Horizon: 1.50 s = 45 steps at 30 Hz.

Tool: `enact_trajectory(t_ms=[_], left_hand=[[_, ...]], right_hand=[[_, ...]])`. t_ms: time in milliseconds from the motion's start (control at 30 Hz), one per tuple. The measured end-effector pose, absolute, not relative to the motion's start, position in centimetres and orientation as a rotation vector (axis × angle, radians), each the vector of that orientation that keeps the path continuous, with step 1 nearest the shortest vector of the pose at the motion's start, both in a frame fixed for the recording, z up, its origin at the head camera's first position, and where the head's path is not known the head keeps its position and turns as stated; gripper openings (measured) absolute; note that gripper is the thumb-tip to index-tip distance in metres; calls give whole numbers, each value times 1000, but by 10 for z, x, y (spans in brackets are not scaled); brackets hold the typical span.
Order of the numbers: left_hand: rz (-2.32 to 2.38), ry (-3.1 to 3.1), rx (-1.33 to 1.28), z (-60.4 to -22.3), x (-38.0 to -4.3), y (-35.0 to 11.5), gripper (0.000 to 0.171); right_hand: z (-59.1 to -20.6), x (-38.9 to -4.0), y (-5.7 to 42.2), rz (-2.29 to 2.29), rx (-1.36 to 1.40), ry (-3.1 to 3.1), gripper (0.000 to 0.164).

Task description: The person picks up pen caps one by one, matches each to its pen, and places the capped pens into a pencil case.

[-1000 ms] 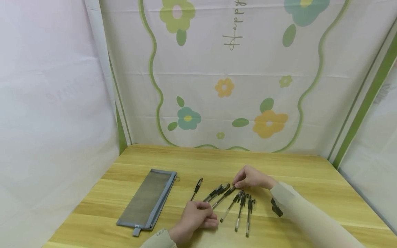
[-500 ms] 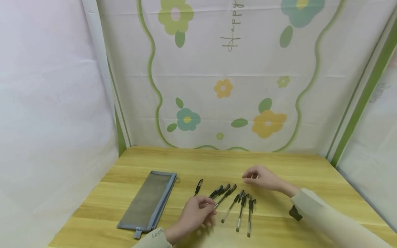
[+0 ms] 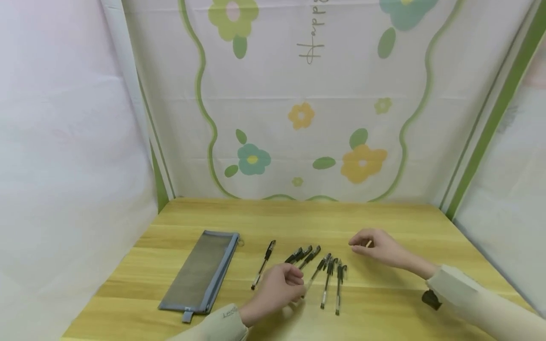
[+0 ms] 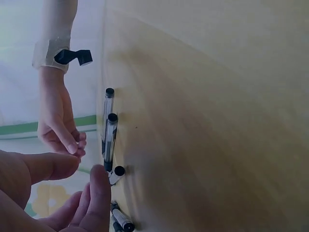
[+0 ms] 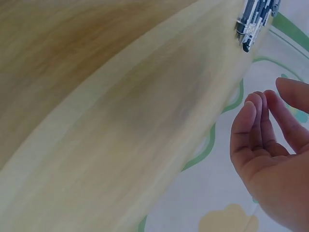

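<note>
Several black-capped clear gel pens lie on the wooden table in the head view. One pen (image 3: 267, 253) lies apart at the left, a group of three (image 3: 310, 257) sits partly behind my left hand (image 3: 279, 289), and another three, including the rightmost pen (image 3: 339, 289), fan out to the right. The left hand hovers low over the pens' lower ends; in the left wrist view its thumb (image 4: 53, 166) and fingers are apart, with a pen (image 4: 117, 175) just past the fingertips. My right hand (image 3: 377, 245), loosely bent and holding nothing, is raised right of the pens.
A grey mesh zip pouch (image 3: 198, 274) with a blue-grey border lies flat on the left of the table (image 3: 405, 222). A white flower-printed cloth (image 3: 264, 104) hangs behind the table, with white panels at both sides.
My right hand has let go of a pen's capped end and moved away to the right. The left hand has shifted slightly right, uncovering the leftmost pen. The head view has shifted a little.
</note>
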<state>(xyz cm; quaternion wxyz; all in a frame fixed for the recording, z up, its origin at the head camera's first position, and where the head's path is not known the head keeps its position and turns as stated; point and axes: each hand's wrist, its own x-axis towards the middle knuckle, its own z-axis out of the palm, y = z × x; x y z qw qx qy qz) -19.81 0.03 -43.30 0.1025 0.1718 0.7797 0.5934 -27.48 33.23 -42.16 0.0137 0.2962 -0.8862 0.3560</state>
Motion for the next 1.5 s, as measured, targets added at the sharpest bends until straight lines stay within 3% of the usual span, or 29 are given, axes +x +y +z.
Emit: enact_trajectory(t_ms=[600, 1500], left_hand=[[1815, 2240, 448, -436, -211, 27, 38], [1706, 2345, 490, -444, -216, 28, 54]], right_hand=[[-422, -276, 332, 1237, 903, -2842, 23], [-428, -269, 328, 1306, 919, -2845, 21]])
